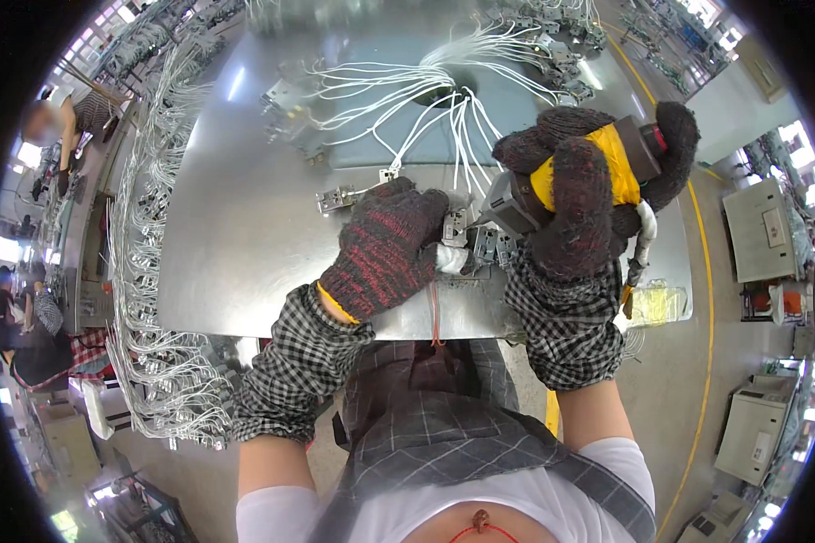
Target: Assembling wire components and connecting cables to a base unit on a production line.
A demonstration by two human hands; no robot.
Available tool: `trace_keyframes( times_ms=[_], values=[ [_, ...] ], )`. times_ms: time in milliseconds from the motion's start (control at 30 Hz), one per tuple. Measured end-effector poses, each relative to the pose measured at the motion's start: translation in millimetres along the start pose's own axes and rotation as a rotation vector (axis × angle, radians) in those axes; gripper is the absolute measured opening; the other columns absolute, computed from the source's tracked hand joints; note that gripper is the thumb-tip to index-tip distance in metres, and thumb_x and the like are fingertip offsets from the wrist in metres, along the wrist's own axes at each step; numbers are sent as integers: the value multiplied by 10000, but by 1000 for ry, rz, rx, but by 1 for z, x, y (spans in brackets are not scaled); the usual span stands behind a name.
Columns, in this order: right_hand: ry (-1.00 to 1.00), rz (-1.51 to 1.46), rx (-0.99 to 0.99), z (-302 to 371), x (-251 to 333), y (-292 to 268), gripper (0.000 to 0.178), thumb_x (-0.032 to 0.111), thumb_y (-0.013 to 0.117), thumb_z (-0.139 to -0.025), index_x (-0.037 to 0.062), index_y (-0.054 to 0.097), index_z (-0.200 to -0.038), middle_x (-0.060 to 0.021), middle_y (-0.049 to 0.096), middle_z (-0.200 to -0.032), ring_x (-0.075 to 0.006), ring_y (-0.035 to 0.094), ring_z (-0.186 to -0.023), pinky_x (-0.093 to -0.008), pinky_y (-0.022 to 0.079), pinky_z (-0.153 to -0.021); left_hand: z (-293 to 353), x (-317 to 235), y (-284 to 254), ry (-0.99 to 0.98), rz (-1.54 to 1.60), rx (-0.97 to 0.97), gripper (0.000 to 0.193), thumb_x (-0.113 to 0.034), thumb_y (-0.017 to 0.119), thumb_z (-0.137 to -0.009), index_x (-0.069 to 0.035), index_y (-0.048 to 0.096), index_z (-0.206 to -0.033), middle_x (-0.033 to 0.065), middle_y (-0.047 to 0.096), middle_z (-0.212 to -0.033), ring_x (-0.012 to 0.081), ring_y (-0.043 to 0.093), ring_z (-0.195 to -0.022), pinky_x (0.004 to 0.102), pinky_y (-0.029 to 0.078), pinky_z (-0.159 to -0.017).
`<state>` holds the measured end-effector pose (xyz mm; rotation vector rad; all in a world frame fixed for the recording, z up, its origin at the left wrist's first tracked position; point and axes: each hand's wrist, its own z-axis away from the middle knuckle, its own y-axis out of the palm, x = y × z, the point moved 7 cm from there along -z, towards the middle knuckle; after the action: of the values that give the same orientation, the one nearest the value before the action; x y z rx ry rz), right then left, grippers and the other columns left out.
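Observation:
My left hand (pixel 388 242), in a dark knit glove with red flecks, has its fingers closed on a small metal fitting (pixel 455 228) near the table's front edge. In my right hand (pixel 578 204), gloved alike, is a power tool (pixel 614 161) with a yellow and dark grey body. The tool's dark nose points left toward the fitting, and a gap between them is hard to make out. More metal fittings (pixel 491 246) sit beside it. Another fitting (pixel 336 199) lies beyond my left hand, joined to a white wire.
White wires (pixel 426 80) fan out from a dark hole in the metal table (pixel 244 195) toward fittings around its far edge. Bundles of wired fittings (pixel 158 226) hang along the left side. A clear yellowish tray (pixel 659 304) sits at right. People (pixel 32 312) are at far left.

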<state>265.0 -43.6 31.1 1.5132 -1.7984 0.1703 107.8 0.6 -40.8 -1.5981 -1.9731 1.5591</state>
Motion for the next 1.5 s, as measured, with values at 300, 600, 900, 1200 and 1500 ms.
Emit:
trace_keyframes(
  times_ms=[300, 600, 900, 1200, 1500],
  values=[
    [-10, 90, 130, 7, 8, 7, 713, 64, 732, -858, 183, 316, -1426, -163, 648, -999, -248, 684, -802, -424, 620, -697, 8, 16, -44, 15, -56, -151, 911, -361, 868, -618, -120, 464, -1398, 161, 478, -1429, 369, 439, -1309, 486, 337, -1100],
    [165, -123, 32, 15, -5, 6, 768, -36, 732, -810, 108, 314, -1438, -139, 648, -1023, -226, 681, -871, -378, 597, -761, 7, 68, -77, -344, 23, -61, 312, -117, 646, -908, -40, 629, -1210, 105, 687, -954, 176, 655, -855, 307, 516, -762],
    [121, -20, 79, 7, 2, 3, 789, -59, 727, -799, 117, 308, -1444, -140, 645, -1023, -224, 679, -839, -375, 593, -746, -1, 62, -82, -102, -95, -177, 260, -112, 540, -953, -30, 639, -1180, 125, 666, -1054, 216, 656, -888, 350, 522, -782],
    [146, 52, 31, 14, 0, 4, 739, -18, 708, -837, 144, 311, -1438, -168, 654, -991, -249, 692, -810, -385, 605, -689, 22, 38, -17, -113, -461, 369, 586, -332, 755, -683, -136, 609, -1216, 99, 642, -1068, 297, 617, -989, 432, 515, -851],
    [-27, 7, 110, 6, 2, 9, 710, 36, 716, -859, 162, 314, -1430, -174, 652, -954, -234, 685, -720, -384, 623, -636, 40, 54, -18, 234, -645, 192, 460, -307, 688, -762, -172, 604, -1194, 45, 621, -1099, 275, 558, -1063, 430, 499, -841]
  ],
)
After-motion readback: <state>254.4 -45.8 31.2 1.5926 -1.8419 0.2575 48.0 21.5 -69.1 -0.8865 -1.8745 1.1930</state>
